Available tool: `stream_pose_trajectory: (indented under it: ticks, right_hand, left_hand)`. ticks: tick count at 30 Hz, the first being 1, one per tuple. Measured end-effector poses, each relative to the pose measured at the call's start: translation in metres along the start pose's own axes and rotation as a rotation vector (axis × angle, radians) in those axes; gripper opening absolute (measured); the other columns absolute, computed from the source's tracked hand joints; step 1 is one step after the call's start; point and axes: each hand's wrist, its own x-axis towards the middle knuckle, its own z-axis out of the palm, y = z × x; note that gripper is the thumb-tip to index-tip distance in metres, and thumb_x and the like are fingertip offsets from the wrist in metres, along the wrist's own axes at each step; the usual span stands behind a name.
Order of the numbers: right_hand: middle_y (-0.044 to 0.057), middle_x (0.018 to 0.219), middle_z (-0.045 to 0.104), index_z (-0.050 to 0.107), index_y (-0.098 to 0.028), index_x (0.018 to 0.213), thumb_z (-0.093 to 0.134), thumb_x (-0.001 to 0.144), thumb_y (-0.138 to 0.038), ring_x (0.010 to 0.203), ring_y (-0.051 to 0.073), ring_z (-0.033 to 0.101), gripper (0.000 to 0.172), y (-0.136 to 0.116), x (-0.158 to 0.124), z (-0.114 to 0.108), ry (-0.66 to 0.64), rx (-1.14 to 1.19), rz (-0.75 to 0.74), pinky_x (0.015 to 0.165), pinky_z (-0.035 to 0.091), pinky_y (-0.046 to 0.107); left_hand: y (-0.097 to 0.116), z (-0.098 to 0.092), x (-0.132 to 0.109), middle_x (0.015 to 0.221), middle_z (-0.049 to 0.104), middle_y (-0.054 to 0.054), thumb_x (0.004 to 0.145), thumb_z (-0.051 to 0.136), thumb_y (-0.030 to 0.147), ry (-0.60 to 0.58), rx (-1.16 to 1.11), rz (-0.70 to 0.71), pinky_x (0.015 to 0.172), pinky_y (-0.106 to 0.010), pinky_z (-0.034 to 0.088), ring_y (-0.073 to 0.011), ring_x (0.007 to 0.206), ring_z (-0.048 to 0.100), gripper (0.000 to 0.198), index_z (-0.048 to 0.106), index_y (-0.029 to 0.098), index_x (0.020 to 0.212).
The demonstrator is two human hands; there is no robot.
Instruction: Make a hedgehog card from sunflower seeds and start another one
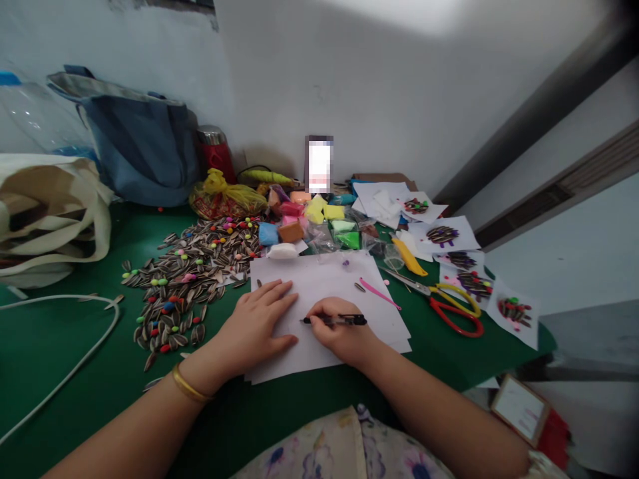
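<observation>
My left hand lies flat with fingers spread on a stack of white paper on the green table. A gold bangle circles that wrist. My right hand is closed around a black pen, its tip pointing left and touching the paper just right of my left fingertips. A single sunflower seed and a pink stick rest on the paper's right part.
A heap of sunflower seeds with coloured clay balls spreads at left. Clay blocks in bags sit behind the paper. Red and yellow scissors, a yellow knife, finished seed pictures, bags, a white cable.
</observation>
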Motion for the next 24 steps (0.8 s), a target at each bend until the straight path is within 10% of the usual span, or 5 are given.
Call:
stream_pose_trajectory:
  ticks: [24]
  right_hand:
    - [0.003,0.085,0.068,0.066,-0.02,0.085,0.056,0.085,-0.013,0.083,0.018,0.061,0.012,0.0053,0.0037,-0.0002,0.093,0.002,-0.019,0.078,0.047,0.029]
  left_hand:
    - [-0.0006,0.0011,0.0009,0.157,0.035,-0.003,0.077,0.068,0.044,0.001,0.012,-0.006,0.113,-0.053,0.029,-0.0328,0.143,0.03,0.072,0.045,0.03,0.143]
